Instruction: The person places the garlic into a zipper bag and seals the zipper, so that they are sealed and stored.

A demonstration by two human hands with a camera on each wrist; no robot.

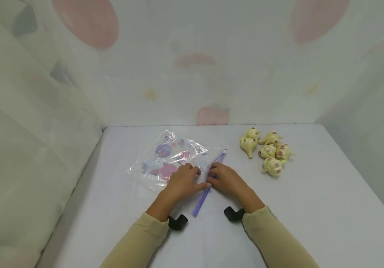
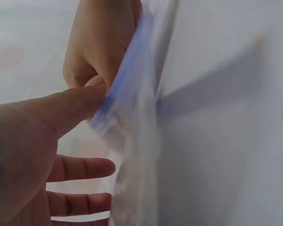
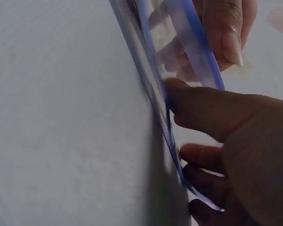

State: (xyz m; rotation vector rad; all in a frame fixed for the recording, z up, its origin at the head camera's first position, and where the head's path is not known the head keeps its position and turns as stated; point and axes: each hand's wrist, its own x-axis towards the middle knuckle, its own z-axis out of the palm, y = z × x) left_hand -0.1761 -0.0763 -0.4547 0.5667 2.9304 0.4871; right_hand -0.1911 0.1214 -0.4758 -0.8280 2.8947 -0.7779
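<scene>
A clear zip bag (image 1: 163,162) with printed coloured pictures lies flat, its purple zip strip (image 1: 201,203) slanting along the right side. Over the bag's right part is my left hand (image 1: 181,182), its thumb stretched out to the strip. In the left wrist view, its other fingers (image 2: 82,168) are straight and apart from the thumb, against the clear film. My right hand (image 1: 228,181) bends its fingers at the strip from the other side. The right wrist view shows its thumb and fingertips on the bag's mouth edge (image 3: 175,155), where two strip edges stand apart. Some fingertips are hidden.
Several pale garlic bulbs (image 1: 268,150) with purplish patches lie in a group at the back right of the white table (image 1: 312,208). Black bent pieces (image 1: 178,222) show at both wrists. Patterned cloth (image 1: 245,74) hangs at the back and sides.
</scene>
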